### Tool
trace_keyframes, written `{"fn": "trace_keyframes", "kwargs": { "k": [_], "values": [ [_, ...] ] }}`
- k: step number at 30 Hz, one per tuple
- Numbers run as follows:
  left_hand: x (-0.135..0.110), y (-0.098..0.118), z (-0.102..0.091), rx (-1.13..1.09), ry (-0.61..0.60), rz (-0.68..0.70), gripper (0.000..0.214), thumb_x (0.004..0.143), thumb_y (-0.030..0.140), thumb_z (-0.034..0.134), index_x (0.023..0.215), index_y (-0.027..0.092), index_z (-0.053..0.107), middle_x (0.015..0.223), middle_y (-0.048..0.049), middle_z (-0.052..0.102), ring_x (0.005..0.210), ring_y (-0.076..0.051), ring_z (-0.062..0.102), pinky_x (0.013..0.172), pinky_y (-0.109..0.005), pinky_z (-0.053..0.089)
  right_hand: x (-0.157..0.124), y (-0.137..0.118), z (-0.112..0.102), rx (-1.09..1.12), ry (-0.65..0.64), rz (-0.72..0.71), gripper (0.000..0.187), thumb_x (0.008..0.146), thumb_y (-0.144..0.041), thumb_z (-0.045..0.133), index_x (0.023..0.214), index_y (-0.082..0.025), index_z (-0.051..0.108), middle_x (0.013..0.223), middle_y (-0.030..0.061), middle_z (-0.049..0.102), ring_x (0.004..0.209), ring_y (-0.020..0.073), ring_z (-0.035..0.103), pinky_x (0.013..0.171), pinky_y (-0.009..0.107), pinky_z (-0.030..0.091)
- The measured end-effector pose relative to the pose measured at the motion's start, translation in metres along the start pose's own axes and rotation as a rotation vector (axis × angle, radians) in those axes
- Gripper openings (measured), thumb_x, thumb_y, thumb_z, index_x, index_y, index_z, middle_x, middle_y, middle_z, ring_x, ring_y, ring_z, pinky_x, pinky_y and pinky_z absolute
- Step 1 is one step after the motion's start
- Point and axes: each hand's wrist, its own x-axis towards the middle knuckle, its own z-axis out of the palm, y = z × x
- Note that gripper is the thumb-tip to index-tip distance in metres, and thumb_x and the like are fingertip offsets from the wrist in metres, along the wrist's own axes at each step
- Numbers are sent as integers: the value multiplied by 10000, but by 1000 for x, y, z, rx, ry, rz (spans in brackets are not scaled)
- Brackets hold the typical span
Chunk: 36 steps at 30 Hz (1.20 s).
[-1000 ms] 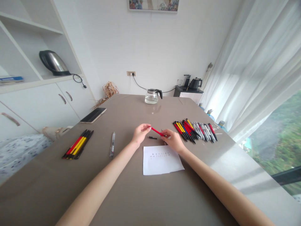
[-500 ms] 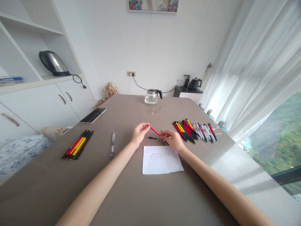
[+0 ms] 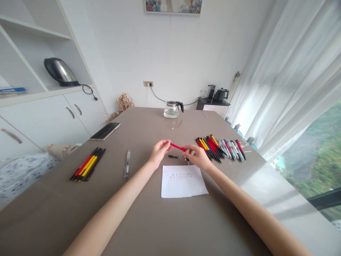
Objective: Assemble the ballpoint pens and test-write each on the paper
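Between my two hands lies a red pen barrel (image 3: 177, 146), tilted slightly down to the right. My left hand (image 3: 160, 152) pinches its left end. The fingertips of my right hand (image 3: 196, 155) close on its right end. Just below the barrel, a small black pen part (image 3: 172, 156) lies on the table, with other tiny pieces beside it partly hidden by my right hand. Nearest to me is a white sheet of paper (image 3: 184, 186) with faint lines of writing.
A row of pens (image 3: 87, 164) and a single clear pen (image 3: 127, 164) lie on the left. Many loose pens (image 3: 221, 148) are spread on the right. A phone (image 3: 106, 131) and a glass pot (image 3: 172, 110) stand farther back on the table (image 3: 138, 217).
The barrel's right end has risen, so it sits closer to level. My right hand has shifted slightly up and right, uncovering more small parts below.
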Motion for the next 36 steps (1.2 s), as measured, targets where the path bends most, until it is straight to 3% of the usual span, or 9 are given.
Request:
{"fn": "trace_keyframes", "kwargs": {
  "k": [4,7,11,14,16,21,27,31,36],
  "values": [
    [-3,6,2,145,-83,32,247,755,333,510,927,156,516,921,-54,561,828,-143,571,807,-343,442,1,-2,-1,-1,46,4,243,735,-298,494,910,-180,615,796,27,631,664,116,541,590,222,417],
    [-7,13,3,507,-160,230,186,770,302,492,905,181,527,925,-36,571,887,-147,535,827,-337,410,5,-3,-6,-40,89,-9,228,735,-275,489,897,-176,615,819,32,629,666,115,536,613,227,418],
    [-14,20,4,1034,-232,519,179,803,252,441,949,249,545,908,-2,599,880,-159,509,804,-349,374,12,-8,-11,-101,0,-48,224,746,-288,484,896,-177,608,776,24,625,645,109,533,622,224,413],
    [-15,18,3,1229,-152,588,192,823,234,400,955,255,539,886,-1,611,844,-164,514,751,-336,377,23,-11,-17,-176,-94,-42,370,707,-287,542,1066,-201,526,858,18,618,654,99,539,633,212,409],
    [-14,14,0,1259,-65,589,179,826,234,394,953,233,521,890,-12,609,820,-160,523,729,-321,384,31,-13,-21,-296,-191,-23,464,657,-283,593,1108,-231,496,931,18,602,662,99,544,621,206,401],
    [-11,5,-8,1235,13,577,135,825,250,399,924,203,478,862,-22,605,785,-148,547,723,-300,402,42,-19,-27,-670,-460,-25,176,669,-283,559,821,-277,648,889,1,611,763,138,559,627,213,366],
    [-11,3,-7,1242,-21,598,106,824,243,401,897,215,473,832,-12,609,806,-149,554,732,-290,406,38,-25,-20,-842,-562,14,183,693,-291,516,795,-264,666,885,29,622,792,161,570,588,211,353],
    [-10,4,-7,1237,-29,586,110,827,248,393,902,213,465,834,-12,606,794,-147,554,723,-285,407,36,-24,-16,-863,-569,12,186,695,-302,500,730,-228,668,828,51,628,734,170,575,541,215,339],
    [-10,5,-7,1246,-51,583,107,828,247,387,897,208,460,848,-13,604,790,-151,548,721,-288,406,36,-23,-15,-828,-569,-8,184,691,-321,506,764,-263,666,851,38,625,747,177,571,540,220,347]
  ]
}}
